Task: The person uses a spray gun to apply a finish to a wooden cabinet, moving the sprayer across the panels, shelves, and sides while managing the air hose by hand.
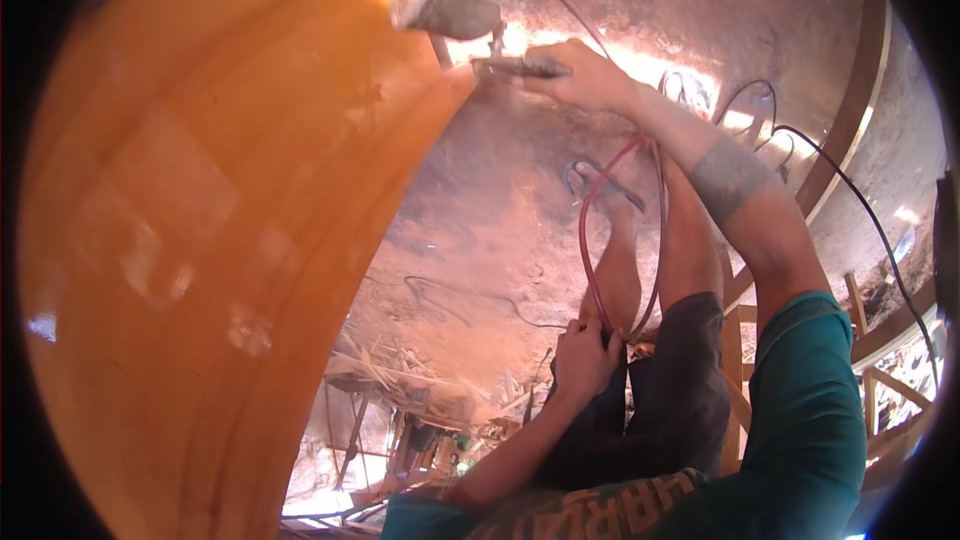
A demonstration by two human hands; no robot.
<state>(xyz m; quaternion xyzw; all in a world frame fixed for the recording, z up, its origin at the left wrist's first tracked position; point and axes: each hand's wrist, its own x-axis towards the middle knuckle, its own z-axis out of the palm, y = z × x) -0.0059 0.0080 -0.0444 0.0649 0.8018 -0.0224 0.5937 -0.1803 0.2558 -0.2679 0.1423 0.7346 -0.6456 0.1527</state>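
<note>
1 spray gun in right hand

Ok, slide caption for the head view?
Right hand holds a spray gun beside a glossy orange panel; left hand holds red hose.

The head view, a wide fisheye, looks steeply down from head height, over the teal-sleeved shirt and dark cloth shorts, onto the dusty reddish-brown floor. The broad, glossy orange panel lies near the lens, filling much of the left; the picture darkens around its rounded rim.
</note>
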